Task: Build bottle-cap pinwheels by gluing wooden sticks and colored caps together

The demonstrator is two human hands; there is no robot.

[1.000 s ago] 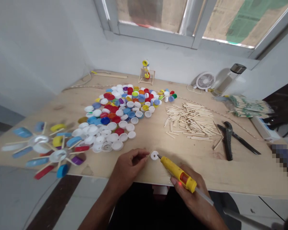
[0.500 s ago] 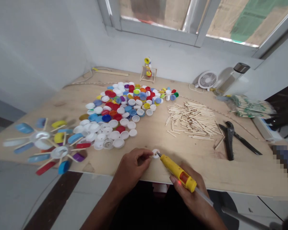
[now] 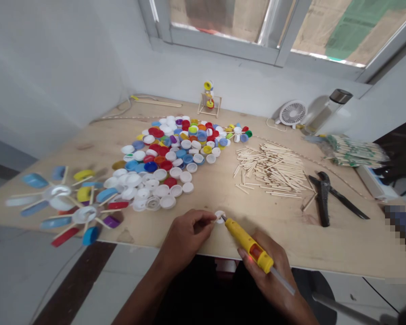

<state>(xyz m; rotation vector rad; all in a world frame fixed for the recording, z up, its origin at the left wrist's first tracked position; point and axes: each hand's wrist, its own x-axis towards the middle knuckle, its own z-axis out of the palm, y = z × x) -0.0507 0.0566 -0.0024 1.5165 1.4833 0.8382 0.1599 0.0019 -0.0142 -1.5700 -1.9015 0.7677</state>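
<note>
Far left of the cap (image 3: 219, 216), pinwheels (image 3: 77, 203) lie at the tabletop (image 3: 216, 189) edge, and a pile (image 3: 169, 158) of coloured caps spreads up-left of it. The left hand (image 3: 186, 234) pinches the cap's left rim between thumb and forefinger, holding it on the tabletop near the front edge. The tool (image 3: 248, 245) tip touches the cap's right side, and the right hand (image 3: 272, 271) is closed around the tool's yellow body. Up-right of the cap lie sticks (image 3: 274, 167), and farther right pliers (image 3: 323, 194).

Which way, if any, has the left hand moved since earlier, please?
Yes: the left hand shifted right, against the stick pile, onto the white cap.
</note>
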